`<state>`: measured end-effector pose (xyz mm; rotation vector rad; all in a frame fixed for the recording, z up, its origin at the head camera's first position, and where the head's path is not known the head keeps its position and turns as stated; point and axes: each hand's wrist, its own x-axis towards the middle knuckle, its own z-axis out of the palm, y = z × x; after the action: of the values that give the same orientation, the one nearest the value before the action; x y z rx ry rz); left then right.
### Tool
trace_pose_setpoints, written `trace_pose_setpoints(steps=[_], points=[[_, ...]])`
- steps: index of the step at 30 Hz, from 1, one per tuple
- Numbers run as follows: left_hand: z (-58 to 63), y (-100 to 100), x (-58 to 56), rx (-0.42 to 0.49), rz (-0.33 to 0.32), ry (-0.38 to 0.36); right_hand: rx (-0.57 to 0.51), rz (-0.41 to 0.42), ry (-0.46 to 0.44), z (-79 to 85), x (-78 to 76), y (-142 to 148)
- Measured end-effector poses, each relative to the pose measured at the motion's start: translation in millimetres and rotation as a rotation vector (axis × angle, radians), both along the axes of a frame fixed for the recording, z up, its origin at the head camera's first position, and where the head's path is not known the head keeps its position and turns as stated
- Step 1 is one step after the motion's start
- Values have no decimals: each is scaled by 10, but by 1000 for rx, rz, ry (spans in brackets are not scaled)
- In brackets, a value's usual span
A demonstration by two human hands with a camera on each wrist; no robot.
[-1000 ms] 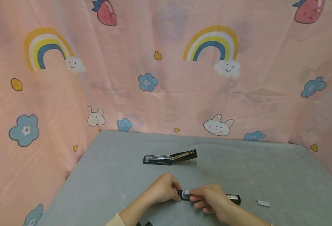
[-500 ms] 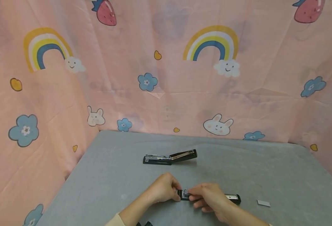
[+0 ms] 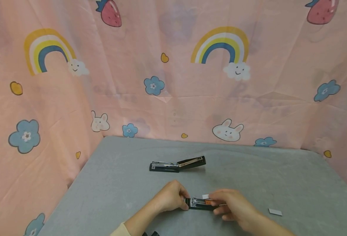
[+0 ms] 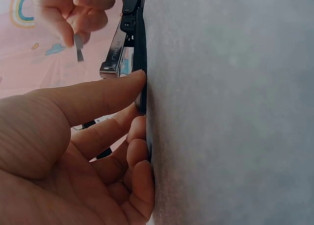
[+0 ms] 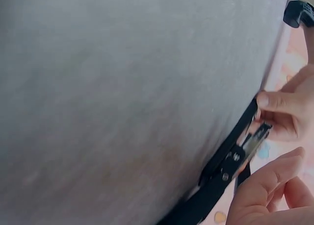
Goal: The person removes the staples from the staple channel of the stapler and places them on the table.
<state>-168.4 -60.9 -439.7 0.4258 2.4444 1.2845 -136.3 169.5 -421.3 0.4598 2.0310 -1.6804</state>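
Note:
An opened black stapler [image 3: 202, 207] with a shiny metal magazine [image 4: 114, 56] lies on the grey table. My left hand [image 3: 173, 196] pinches the left end of its base between thumb and fingers. Over the stapler's right part, my right hand [image 3: 232, 206] pinches a small pale grey strip of staples [image 3: 205, 196], which shows in the left wrist view held clear of the magazine. An orange spot [image 3: 209, 202] shows on the magazine beside the right fingertips. The right hand covers the stapler's right half in the head view.
Another opened black stapler [image 3: 164, 167] lies farther back on the table [image 3: 117, 183]. A small grey strip [image 3: 275, 212] rests to the right of my right hand. A pink patterned curtain [image 3: 173, 108] stands behind and at both sides.
My right hand has shifted right along the stapler, uncovering more of the magazine and its orange spot. The strip of staples now stands out behind the magazine. The left hand has kept its place.

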Motion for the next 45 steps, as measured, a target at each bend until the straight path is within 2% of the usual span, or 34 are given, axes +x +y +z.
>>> trace_pose_setpoints(steps=[6, 18, 21, 25, 28, 34, 41, 45], points=[[1, -6, -8, -5, 3, -13, -10, -25, -40, 45, 34, 277], [-4, -33, -23, -21, 5, -21, -97, 42, -69, 18, 107, 863], [-8, -35, -25, -20, 4, -23, -110, 28, -89, 6, 132, 967], [-12, -33, -24, -18, 4, -21, -49, 13, -105, -7, 160, 1094], [-11, -37, -21, -16, 6, -23, -14, 35, -106, -30, 181, 1212], [-11, -46, -24, -6, 6, -33, -55, 80, -124, -72, 213, 1476], [-16, -53, -22, 2, 8, -30, 26, -14, -163, -143, 262, 1625], [-9, -57, -19, 2, 10, -34, 51, -4, -172, -199, 286, 1727]])
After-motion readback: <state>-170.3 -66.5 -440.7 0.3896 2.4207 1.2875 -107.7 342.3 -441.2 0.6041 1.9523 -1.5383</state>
